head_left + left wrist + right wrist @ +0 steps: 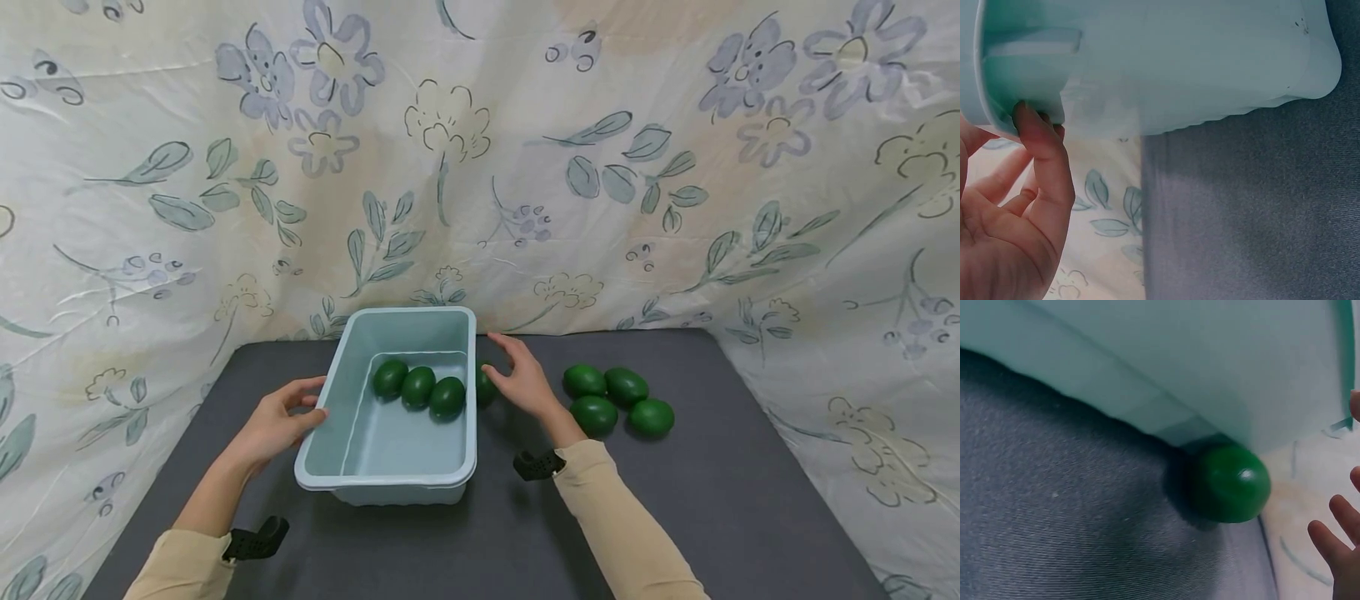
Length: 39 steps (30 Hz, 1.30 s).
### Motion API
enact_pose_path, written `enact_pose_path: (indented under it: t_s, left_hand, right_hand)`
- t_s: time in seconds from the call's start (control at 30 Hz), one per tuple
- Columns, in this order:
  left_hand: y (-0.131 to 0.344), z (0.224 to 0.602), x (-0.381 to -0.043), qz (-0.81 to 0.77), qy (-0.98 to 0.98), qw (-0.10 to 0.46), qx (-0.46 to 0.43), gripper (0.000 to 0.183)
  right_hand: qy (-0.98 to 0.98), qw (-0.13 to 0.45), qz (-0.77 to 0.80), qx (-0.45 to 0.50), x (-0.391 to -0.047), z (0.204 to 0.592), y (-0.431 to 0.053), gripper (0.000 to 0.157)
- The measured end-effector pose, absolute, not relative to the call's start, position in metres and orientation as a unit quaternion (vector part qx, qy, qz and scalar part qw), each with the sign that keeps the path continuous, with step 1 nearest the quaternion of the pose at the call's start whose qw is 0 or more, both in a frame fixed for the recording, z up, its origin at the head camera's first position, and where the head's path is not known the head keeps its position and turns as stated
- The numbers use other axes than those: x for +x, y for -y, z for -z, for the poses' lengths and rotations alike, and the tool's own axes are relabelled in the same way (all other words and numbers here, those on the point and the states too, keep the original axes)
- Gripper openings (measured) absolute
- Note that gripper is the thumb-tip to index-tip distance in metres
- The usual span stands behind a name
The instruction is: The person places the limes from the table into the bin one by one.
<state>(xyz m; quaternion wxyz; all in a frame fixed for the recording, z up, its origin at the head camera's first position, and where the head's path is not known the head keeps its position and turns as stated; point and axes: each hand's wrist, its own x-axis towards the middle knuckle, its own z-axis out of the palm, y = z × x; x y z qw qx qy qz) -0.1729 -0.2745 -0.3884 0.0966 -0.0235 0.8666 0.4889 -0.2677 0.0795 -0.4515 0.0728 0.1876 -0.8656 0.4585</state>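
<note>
Looking forward and down from the head, over bin (397,495), table (720,492) and curtain (480,250); now right up close from either wrist, facing opposite bin sides, head and right sharing one fruit (1229,487)

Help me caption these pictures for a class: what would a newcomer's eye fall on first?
Probably the pale blue tub on the dark table, with three glossy green fruits lined up inside. Next come four loose green fruits bunched on the table to its right, and a lone fruit beside its right wall. The left grip holds the tub's left rim; the right grip hovers by the lone fruit.
</note>
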Motion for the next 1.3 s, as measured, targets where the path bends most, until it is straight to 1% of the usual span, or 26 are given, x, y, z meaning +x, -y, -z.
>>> enact_pose_path:
  t_s: [0.23,0.5,0.9,1.07,1.3]
  left_hand:
    - [0.275,0.389,-0.173,-0.489,-0.867,0.093,-0.023,0.062]
    - [0.274,0.388,-0.173,-0.492,-0.865,0.094,-0.02,0.062]
    - [0.275,0.387,-0.172,-0.493,-0.865,0.092,-0.011,0.062]
    - [0.275,0.386,-0.172,-0.494,-0.865,0.092,-0.009,0.062]
    - [0.275,0.386,-0.172,-0.489,-0.867,0.093,-0.012,0.061]
  right_hand:
    - [0.876,0.084,-0.429,0.201,-0.269,0.471,-0.08,0.058]
    - [0.881,0.081,-0.424,0.194,-0.271,0.486,-0.076,0.06]
    - [0.891,0.035,-0.417,0.176,-0.276,0.503,-0.071,0.066]
    - [0.89,0.03,-0.419,0.175,-0.278,0.506,-0.068,0.068]
    - [0.893,0.027,-0.41,0.184,-0.278,0.505,-0.064,0.067]
